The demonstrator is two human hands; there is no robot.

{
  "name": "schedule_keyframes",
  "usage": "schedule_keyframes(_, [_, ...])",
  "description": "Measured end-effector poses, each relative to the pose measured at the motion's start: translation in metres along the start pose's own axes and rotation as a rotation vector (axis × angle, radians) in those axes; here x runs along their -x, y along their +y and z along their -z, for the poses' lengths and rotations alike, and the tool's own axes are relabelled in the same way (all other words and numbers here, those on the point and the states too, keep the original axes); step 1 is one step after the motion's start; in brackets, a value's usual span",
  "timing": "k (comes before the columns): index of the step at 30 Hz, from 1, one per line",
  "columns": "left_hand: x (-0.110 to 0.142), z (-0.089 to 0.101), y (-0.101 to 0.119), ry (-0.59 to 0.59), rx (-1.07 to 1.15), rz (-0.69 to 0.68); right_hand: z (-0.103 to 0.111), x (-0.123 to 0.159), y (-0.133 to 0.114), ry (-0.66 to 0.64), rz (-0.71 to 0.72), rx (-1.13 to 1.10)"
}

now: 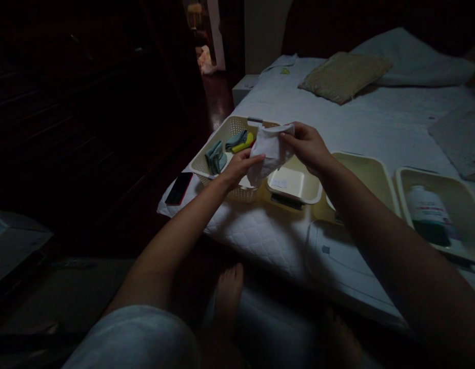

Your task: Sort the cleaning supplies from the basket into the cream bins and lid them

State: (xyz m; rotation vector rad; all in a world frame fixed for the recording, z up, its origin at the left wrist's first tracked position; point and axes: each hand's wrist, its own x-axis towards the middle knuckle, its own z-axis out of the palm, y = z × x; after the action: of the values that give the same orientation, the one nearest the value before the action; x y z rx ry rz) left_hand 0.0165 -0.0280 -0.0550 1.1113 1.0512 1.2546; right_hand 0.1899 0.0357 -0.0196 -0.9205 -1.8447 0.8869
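Hanging near basket rim [210,141]: cloth [274,147]

Left hand [239,166] and right hand [310,146] hold a white cloth [269,149].

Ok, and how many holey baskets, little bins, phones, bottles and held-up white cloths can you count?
Holey basket: 1
Little bins: 3
Phone: 1
Bottle: 1
White cloth, held up: 1
Total: 7
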Motion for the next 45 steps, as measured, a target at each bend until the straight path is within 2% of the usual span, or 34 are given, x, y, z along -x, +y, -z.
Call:
schedule_keyframes(5, [-0.003,-0.005,-0.006,0.024,-0.017,-0.050,0.008,0.012,0.005,-0.027,-0.036,-0.144])
schedule_keyframes(14, [-0.002,-0.010,-0.011,0.128,0.093,-0.034,0.013,0.035,0.021,-0.133,-0.236,-0.272])
schedule_keyframes(23, [0.000,-0.018,-0.004,0.182,0.103,-0.067,0.018,0.046,0.010,-0.177,-0.019,-0.123])
schedule_keyframes(32, [0.005,-0.019,0.005,0.142,0.100,-0.097,0.025,0.050,0.007,-0.120,-0.042,-0.092])
schedule_keyframes(45, [0.012,-0.027,0.022,0.089,0.095,-0.124,0.039,0.052,-0.019,-0.047,-0.036,-0.154])
